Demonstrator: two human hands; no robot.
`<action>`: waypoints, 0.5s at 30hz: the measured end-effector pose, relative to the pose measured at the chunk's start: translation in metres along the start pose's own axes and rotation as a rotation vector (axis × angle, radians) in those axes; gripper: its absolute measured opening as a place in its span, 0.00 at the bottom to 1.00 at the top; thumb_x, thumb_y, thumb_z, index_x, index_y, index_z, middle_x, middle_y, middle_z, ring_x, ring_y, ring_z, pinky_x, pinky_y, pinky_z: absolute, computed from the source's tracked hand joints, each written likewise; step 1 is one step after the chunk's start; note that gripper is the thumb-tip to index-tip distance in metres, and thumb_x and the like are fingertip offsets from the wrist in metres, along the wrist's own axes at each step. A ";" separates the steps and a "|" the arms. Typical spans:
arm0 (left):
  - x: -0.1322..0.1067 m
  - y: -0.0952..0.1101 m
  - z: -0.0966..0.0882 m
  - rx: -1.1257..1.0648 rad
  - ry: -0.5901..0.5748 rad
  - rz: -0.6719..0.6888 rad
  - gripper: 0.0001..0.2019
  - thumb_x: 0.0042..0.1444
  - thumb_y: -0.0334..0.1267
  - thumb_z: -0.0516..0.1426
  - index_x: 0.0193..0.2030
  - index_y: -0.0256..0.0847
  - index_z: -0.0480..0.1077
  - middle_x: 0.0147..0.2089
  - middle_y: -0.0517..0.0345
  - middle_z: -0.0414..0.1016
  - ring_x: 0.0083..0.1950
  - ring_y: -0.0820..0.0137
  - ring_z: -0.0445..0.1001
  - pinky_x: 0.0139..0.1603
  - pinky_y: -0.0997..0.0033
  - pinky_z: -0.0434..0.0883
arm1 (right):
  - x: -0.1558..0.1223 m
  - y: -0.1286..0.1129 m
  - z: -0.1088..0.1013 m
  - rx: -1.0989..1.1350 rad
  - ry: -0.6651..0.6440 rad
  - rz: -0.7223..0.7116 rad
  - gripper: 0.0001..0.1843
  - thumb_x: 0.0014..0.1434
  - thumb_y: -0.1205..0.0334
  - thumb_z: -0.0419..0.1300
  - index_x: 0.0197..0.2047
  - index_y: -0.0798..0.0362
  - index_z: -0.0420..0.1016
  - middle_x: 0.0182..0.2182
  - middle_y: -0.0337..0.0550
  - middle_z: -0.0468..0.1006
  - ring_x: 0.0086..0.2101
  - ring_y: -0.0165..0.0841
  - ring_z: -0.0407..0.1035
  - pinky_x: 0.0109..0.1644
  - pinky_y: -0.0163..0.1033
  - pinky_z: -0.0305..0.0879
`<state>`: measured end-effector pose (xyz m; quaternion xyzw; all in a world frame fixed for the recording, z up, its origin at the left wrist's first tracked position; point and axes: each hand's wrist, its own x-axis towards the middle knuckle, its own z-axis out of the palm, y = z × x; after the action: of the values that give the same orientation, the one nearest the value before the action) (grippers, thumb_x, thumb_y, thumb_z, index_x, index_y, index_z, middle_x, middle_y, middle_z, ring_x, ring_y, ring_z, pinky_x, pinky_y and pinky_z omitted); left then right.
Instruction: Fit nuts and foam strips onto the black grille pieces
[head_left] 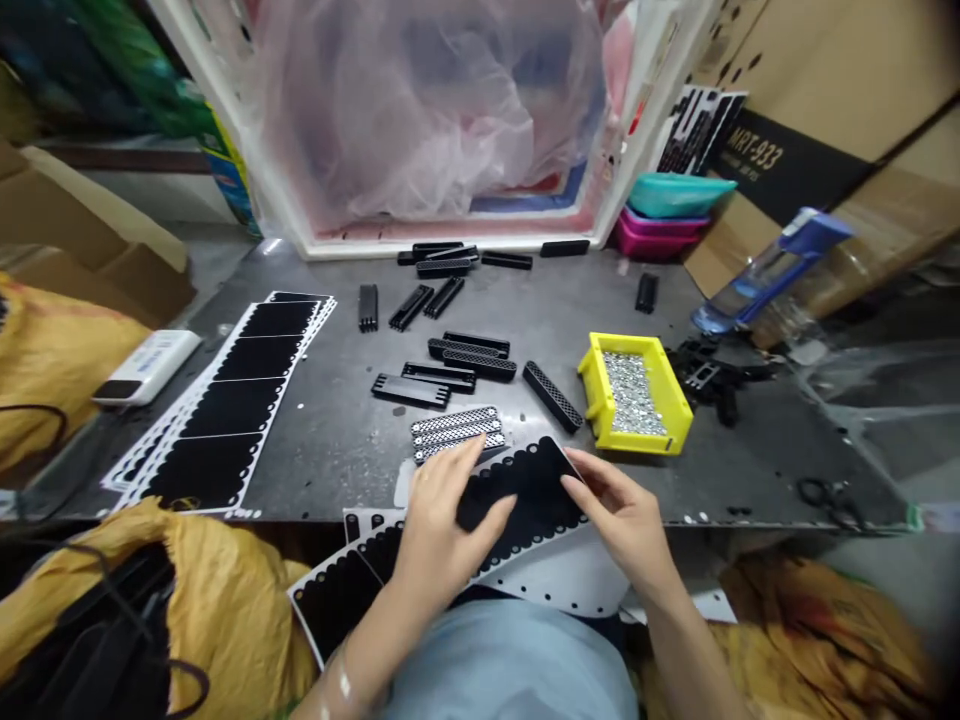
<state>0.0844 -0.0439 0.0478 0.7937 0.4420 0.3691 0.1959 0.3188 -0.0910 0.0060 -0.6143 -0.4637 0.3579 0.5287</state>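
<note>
A black adhesive sheet [529,485] with scalloped, hole-punched edges lies on white backing at the table's near edge. My left hand [439,530] rests flat on its left part with the fingers spread. At the sheet's right corner my right hand [622,515] pinches the black sheet and its backing between thumb and fingers. Just beyond my left hand lie perforated metal grille strips [456,430].
Several black plastic grille bars [472,355] are scattered over the grey table [337,440]. A yellow bin of small screws [634,392] stands right of centre. More black sheets [240,400] lie at left, scissors [829,495] at right, a white crate with plastic wrap [442,120] behind.
</note>
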 end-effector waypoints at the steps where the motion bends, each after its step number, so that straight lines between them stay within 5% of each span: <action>1: 0.017 0.004 0.009 -0.069 -0.050 -0.021 0.22 0.64 0.41 0.64 0.63 0.44 0.70 0.59 0.49 0.78 0.60 0.57 0.75 0.62 0.53 0.69 | -0.001 -0.003 0.001 -0.057 0.011 -0.079 0.19 0.63 0.53 0.68 0.57 0.43 0.82 0.51 0.43 0.84 0.49 0.39 0.80 0.58 0.45 0.77; 4: 0.044 0.013 0.035 -0.302 -0.219 -0.081 0.06 0.68 0.39 0.59 0.45 0.43 0.77 0.42 0.56 0.82 0.45 0.65 0.79 0.51 0.62 0.72 | -0.004 -0.010 0.003 -0.222 0.026 -0.343 0.20 0.67 0.63 0.64 0.61 0.40 0.79 0.52 0.43 0.82 0.50 0.37 0.79 0.58 0.43 0.76; 7: 0.038 0.017 0.053 -0.398 -0.315 -0.027 0.09 0.71 0.35 0.54 0.47 0.43 0.77 0.40 0.56 0.80 0.41 0.67 0.77 0.45 0.66 0.71 | -0.006 -0.009 0.003 -0.296 0.034 -0.494 0.25 0.69 0.69 0.60 0.65 0.41 0.74 0.55 0.45 0.81 0.52 0.37 0.78 0.60 0.43 0.75; 10: 0.022 0.021 0.061 -0.362 -0.271 0.012 0.12 0.72 0.32 0.52 0.52 0.45 0.76 0.39 0.57 0.79 0.39 0.68 0.75 0.42 0.66 0.68 | -0.009 -0.002 -0.002 -0.393 -0.020 -0.533 0.31 0.69 0.72 0.58 0.72 0.42 0.65 0.59 0.48 0.79 0.56 0.39 0.76 0.63 0.47 0.74; 15: 0.015 0.021 0.066 -0.279 -0.195 -0.023 0.11 0.73 0.35 0.52 0.44 0.42 0.76 0.38 0.58 0.81 0.37 0.70 0.76 0.41 0.65 0.67 | -0.012 0.005 -0.004 -0.596 -0.135 -0.499 0.34 0.72 0.67 0.55 0.77 0.46 0.53 0.63 0.55 0.75 0.60 0.44 0.73 0.63 0.54 0.73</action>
<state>0.1510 -0.0412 0.0247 0.7859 0.3743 0.3456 0.3503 0.3199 -0.1037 0.0015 -0.5844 -0.7160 0.1076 0.3665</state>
